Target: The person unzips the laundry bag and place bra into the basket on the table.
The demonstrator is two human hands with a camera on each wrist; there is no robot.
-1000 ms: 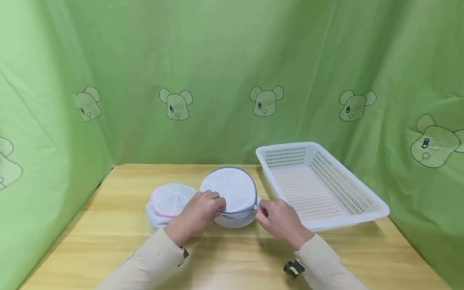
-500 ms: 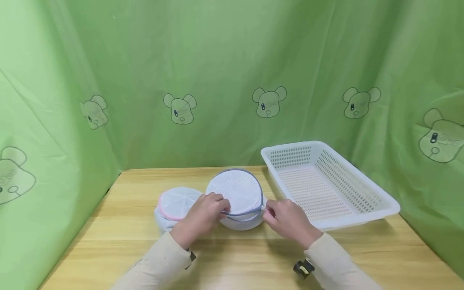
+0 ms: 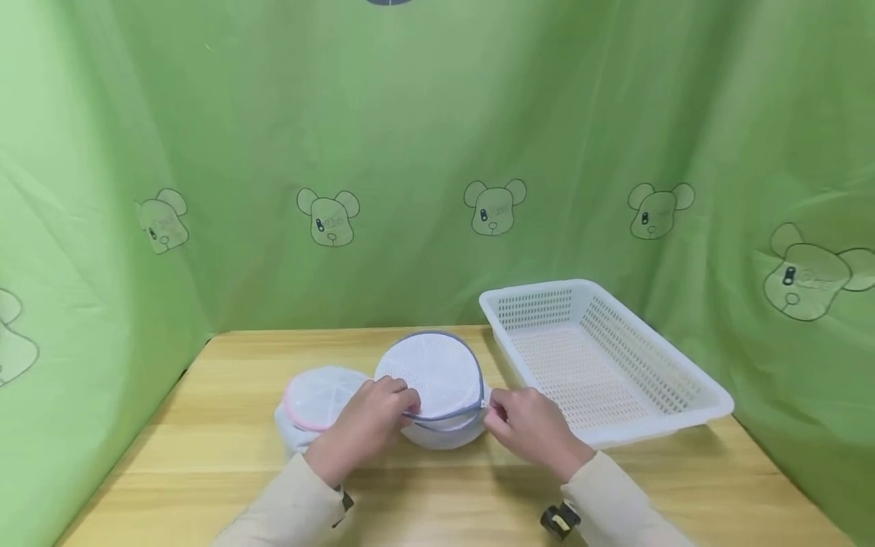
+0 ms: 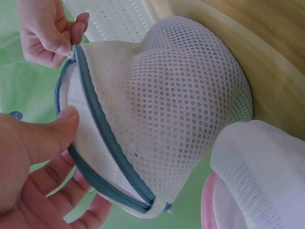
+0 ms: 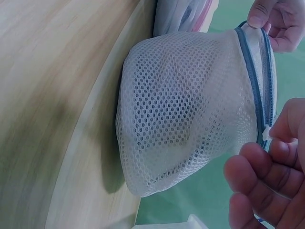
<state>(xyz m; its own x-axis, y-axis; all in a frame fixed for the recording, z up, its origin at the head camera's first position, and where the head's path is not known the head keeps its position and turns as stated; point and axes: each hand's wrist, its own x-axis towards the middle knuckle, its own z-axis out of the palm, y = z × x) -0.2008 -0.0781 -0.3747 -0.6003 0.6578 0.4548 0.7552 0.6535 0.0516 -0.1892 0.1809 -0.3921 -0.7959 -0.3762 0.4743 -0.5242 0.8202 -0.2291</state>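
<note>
A round white mesh laundry bag (image 3: pixel 427 368) with a blue zipper stands on the table. Its zipper is partly undone, leaving a narrow gap along the blue edge in the left wrist view. My left hand (image 3: pixel 369 422) pinches the lid's near edge, thumb (image 4: pixel 66 126) on top and fingers underneath. At the bag's right side, my right hand (image 3: pixel 529 425) pinches the small white zipper pull (image 5: pixel 267 132). Through the mesh no contents show clearly. A second white mesh bag (image 3: pixel 324 395), rimmed in pink, stands just left, partly behind my left forearm.
A white slotted plastic basket (image 3: pixel 656 427) stands at the right, its near left side close to my right hand. Green curtains (image 3: pixel 410 114) with bear faces enclose the wooden table (image 3: pixel 437 501) at the back and sides.
The head view shifts slightly right, then back and up. Both hands keep their hold on the bag's edge and zipper pull; the gap under the lid's edge looks slightly wider.
</note>
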